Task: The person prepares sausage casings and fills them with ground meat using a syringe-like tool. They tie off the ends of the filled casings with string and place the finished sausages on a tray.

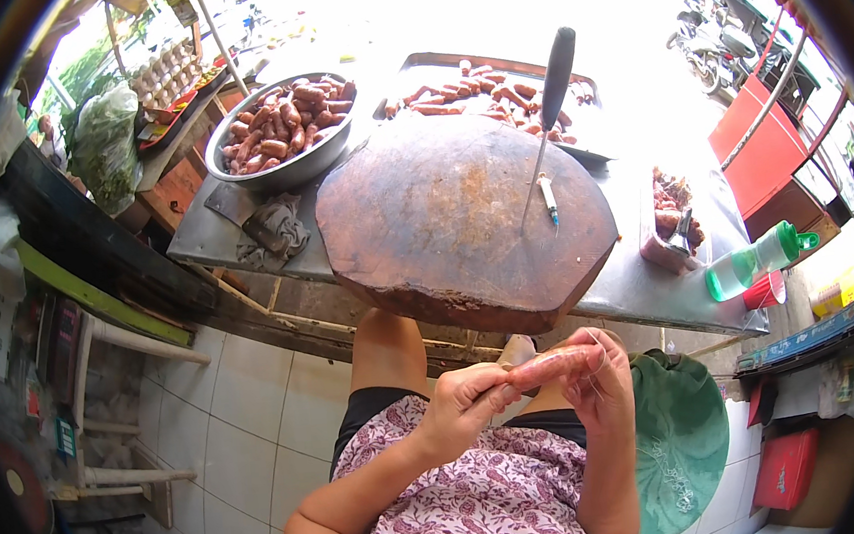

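Note:
Above my lap I hold a raw sausage [553, 365] between both hands. The fingers of my left hand [466, 406] are closed round its left end. My right hand [607, 385] pinches the other end, where a thin pale string [593, 338] loops by the fingers. Just beyond my knees is a thick wooden chopping block [413, 218]. A dark-handled knife [558, 71] stands with its tip on the block, and a small syringe-like tool [548, 200] lies beside the blade.
A metal bowl [284, 175] heaped with sausages stands left of the block. More sausages fill a tray [593, 151] behind it. On the table's right are a meat container [669, 253], a green-capped bottle [759, 259] and a red cup [765, 291]. A grey cloth [274, 234] lies at left.

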`<action>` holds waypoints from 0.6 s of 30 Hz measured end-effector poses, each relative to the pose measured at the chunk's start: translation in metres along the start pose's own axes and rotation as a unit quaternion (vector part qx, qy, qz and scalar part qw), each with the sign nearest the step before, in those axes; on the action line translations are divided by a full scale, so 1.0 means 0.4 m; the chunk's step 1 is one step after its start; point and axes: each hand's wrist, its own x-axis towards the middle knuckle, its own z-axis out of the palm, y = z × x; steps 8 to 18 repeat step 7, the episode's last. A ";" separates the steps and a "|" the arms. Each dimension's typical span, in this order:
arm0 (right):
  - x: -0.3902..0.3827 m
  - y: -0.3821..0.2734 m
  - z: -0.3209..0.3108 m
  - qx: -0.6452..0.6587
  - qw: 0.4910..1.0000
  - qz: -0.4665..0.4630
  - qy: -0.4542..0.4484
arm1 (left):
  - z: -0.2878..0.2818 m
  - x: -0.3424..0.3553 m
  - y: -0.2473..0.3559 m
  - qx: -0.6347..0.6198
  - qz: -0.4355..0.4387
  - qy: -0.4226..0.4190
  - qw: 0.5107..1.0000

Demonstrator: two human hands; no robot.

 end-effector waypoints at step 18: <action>0.013 0.047 0.044 0.107 0.988 0.038 -0.110 | 0.011 0.020 0.014 0.213 0.186 0.071 0.956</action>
